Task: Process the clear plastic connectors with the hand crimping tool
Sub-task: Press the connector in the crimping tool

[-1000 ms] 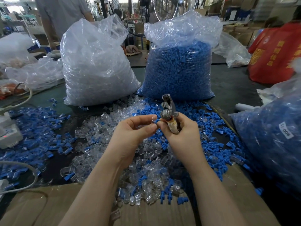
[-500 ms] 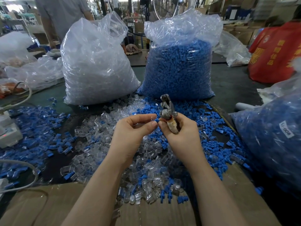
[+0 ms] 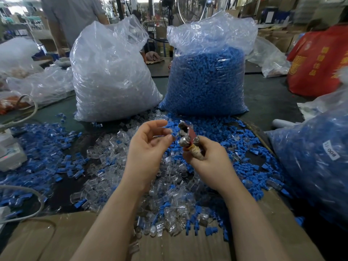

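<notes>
My right hand (image 3: pixel 209 162) grips the hand crimping tool (image 3: pixel 186 136) by its tape-wrapped handle, the metal jaw pointing up and away from me. My left hand (image 3: pixel 148 147) hovers just left of the jaw with its fingers curled; thumb and fingertips pinch a small clear connector (image 3: pixel 160 136), which is barely visible. Both hands float above a loose pile of clear plastic connectors (image 3: pixel 169 185) mixed with blue pieces (image 3: pixel 244 166) on the dark table.
A big bag of clear parts (image 3: pixel 111 76) and a big bag of blue parts (image 3: pixel 207 78) stand behind the pile. Another blue-filled bag (image 3: pixel 316 162) lies right. Cardboard (image 3: pixel 178 245) covers the near edge. A white device (image 3: pixel 9 153) and cable sit left. A person stands behind.
My left hand has drawn back a little to the left from the tool's jaw and its fingers have loosened. The tool has tilted slightly, still in my right hand.
</notes>
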Motion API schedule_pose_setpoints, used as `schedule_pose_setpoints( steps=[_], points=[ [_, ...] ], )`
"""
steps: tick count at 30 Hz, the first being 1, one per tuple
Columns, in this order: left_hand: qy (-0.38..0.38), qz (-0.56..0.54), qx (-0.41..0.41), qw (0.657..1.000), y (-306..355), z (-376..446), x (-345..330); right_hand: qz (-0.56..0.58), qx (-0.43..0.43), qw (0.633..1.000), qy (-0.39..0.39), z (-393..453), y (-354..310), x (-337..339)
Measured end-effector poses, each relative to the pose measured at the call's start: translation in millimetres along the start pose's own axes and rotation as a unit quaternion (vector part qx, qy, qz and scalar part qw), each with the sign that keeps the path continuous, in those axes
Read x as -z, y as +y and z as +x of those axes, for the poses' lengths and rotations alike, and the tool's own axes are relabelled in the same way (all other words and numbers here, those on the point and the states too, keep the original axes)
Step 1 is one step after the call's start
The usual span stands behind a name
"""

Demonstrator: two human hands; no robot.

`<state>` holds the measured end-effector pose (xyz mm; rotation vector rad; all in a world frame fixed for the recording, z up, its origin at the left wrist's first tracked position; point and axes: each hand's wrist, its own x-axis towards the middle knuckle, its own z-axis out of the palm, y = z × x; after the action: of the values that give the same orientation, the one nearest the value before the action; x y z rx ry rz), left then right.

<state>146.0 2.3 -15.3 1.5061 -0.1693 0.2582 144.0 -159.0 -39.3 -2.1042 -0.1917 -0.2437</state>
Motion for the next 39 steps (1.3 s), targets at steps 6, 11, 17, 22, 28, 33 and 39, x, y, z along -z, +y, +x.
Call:
schedule_pose_setpoints(
  steps=[6,11,17,22,28,33,39],
  points=[
    [-0.024,0.042,-0.046,0.998,2,-1,1,-0.005,-0.001,1.0,-0.024,-1,-1,-2],
    [-0.033,0.037,-0.056,0.997,3,-2,0,-0.012,-0.004,0.999,-0.032,-1,-2,-3],
    [-0.033,0.02,-0.058,0.998,3,-3,-1,-0.017,-0.005,0.999,-0.029,-1,-2,-3],
    [-0.032,0.016,-0.061,0.998,2,-3,-1,-0.053,0.017,0.998,-0.005,-2,-1,-3],
    [-0.03,0.029,-0.056,0.998,2,-3,0,-0.08,0.018,0.997,0.005,-2,-2,-5],
    [-0.027,0.02,-0.029,0.999,3,-1,1,-0.09,0.035,0.995,0.0,-1,0,-7],
    [0.123,-0.277,0.136,0.943,-11,25,63,-0.097,0.037,0.993,0.048,-1,0,-5]
  ],
)
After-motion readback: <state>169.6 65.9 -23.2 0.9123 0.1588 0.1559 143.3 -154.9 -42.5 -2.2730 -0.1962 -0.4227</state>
